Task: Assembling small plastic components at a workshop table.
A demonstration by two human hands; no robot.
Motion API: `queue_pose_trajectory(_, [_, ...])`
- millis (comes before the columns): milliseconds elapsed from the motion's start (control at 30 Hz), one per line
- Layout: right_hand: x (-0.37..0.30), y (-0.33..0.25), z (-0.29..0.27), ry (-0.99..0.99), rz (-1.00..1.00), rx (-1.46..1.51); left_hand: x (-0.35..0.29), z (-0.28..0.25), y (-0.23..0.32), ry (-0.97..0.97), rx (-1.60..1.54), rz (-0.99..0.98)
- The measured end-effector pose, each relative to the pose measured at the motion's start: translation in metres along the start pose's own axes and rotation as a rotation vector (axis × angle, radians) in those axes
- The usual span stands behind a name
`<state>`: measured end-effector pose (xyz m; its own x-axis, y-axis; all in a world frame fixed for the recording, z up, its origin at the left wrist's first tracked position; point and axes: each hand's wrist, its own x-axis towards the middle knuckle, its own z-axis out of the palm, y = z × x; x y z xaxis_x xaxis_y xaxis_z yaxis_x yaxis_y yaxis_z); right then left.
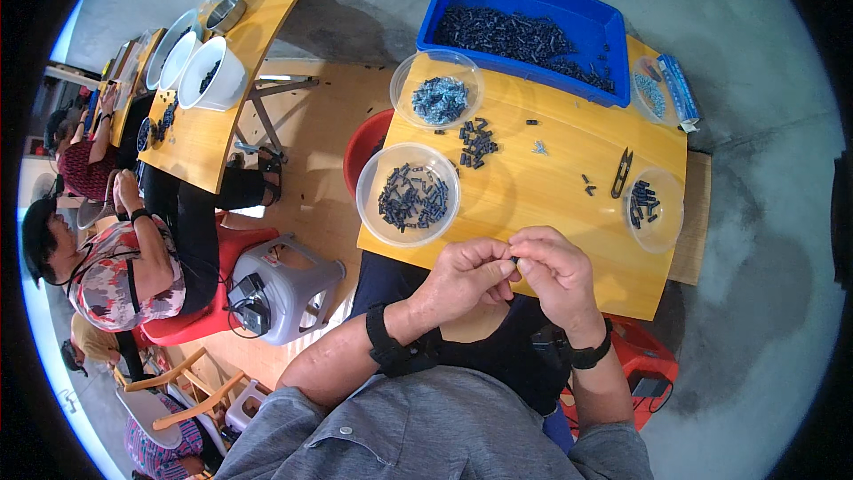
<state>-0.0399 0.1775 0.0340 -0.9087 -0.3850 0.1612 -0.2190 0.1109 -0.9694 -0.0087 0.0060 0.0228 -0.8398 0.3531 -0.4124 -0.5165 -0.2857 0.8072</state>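
Note:
Both my hands meet over the near edge of the yellow table [569,178]. Fingertips of my left hand [466,272] and my right hand [557,277] pinch together around a small black part [514,260], mostly hidden by the fingers. Just beyond my left hand stands a clear round bowl [369,197] with many small black cylindrical parts. Behind it, another clear bowl [403,93] holds light-blue pieces. A loose pile of black parts [478,143] lies beside these bowls. To the right are thread snips [622,173] and a clear bowl [673,224] with some black parts.
A large blue bin [498,60] of black parts covers the table's far side. By it are a small tub [641,114] of blue pieces and a blue box [678,89]. A red stool [359,138] stands left. People sit along another table [275,18] with white tubs [229,80].

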Motion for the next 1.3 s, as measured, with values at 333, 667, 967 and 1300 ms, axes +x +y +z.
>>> queue_pose_trajectory(333, [-0.012,0.008,-0.005,-0.087,0.725,0.714,0.003,0.002,0.0,0.058,0.266,0.36])
queue_pose_trajectory(667, [-0.009,0.014,-0.003,-0.528,0.938,1.255,-0.002,-0.001,0.014,-0.112,0.018,0.073])
queue_pose_trajectory(967, [-0.014,0.007,0.01,-0.467,0.904,1.122,-0.001,-0.005,0.012,-0.215,0.092,0.139])
queue_pose_trajectory(1300, [-0.026,-0.007,0.033,-0.121,1.012,1.28,-0.002,-0.003,0.013,-0.202,0.035,0.019])
